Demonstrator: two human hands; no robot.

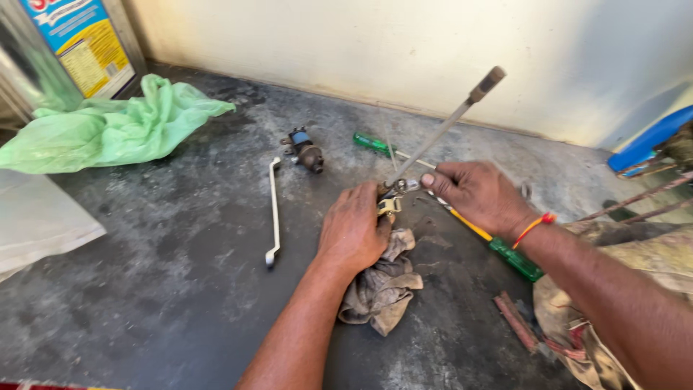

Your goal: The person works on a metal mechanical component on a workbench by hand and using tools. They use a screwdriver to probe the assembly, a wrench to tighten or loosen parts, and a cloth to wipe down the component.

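Head view is looking down on a dark grey, stained concrete surface (180,289) that is running back to a cream wall (404,50), where its far edge is meeting the wall's foot. The widest open room is lying at the near left, between the long spanner and the left border. A crumpled pale green plastic sheet (108,126) is lying at the far left, against a metal tin with a blue and yellow label (76,43). A dirty brownish rag (382,285) is sitting under the left hand (354,231), which is pressing down and closing its grip on a small metal part with a yellow-brass fitting (390,204). From that part a long grey metal rod with a brown tip (451,119) is rising at a slant toward the wall. The right hand (480,195), wearing a red thread at the wrist, is pinching the same part from the other side, just beside the left hand. A long white-grey ring spanner (273,213) is lying well apart to the left. A green-handled screwdriver with a yellow shank (505,253) is passing beneath the right hand. A small brown cylindrical part with a blue band (304,150) is resting near the far edge.
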